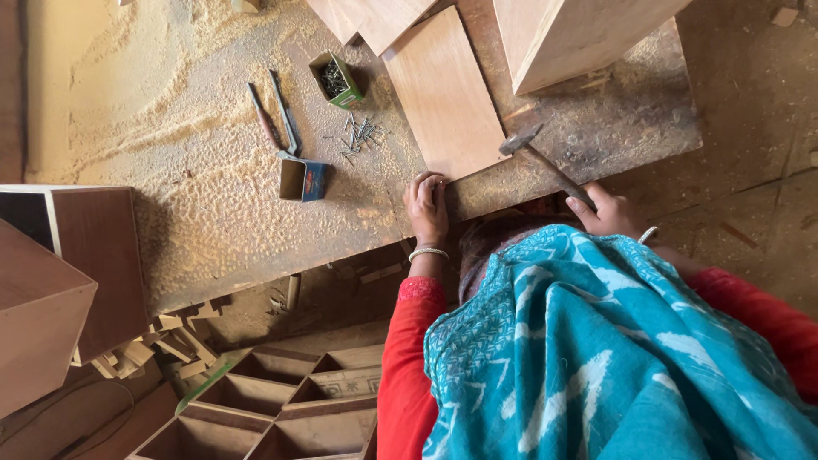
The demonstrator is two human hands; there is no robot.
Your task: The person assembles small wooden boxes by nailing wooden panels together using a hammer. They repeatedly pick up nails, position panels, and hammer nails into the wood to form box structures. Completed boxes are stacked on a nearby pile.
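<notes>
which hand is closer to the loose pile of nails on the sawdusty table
Left. The left hand rests at the table edge, just below-right of the loose pile of nails; the right hand, gripping the hammer, is farther right.

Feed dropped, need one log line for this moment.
left hand: on plywood panel edge | right hand: holds hammer | loose nails nearby

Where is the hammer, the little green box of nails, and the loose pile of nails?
Metal-headed hammer with wooden handle (545, 163), head view, on the handle.
Small green cardboard box of nails (336, 79), head view, on its open top.
Loose grey nails (360, 136), head view, mid-pile.
</notes>
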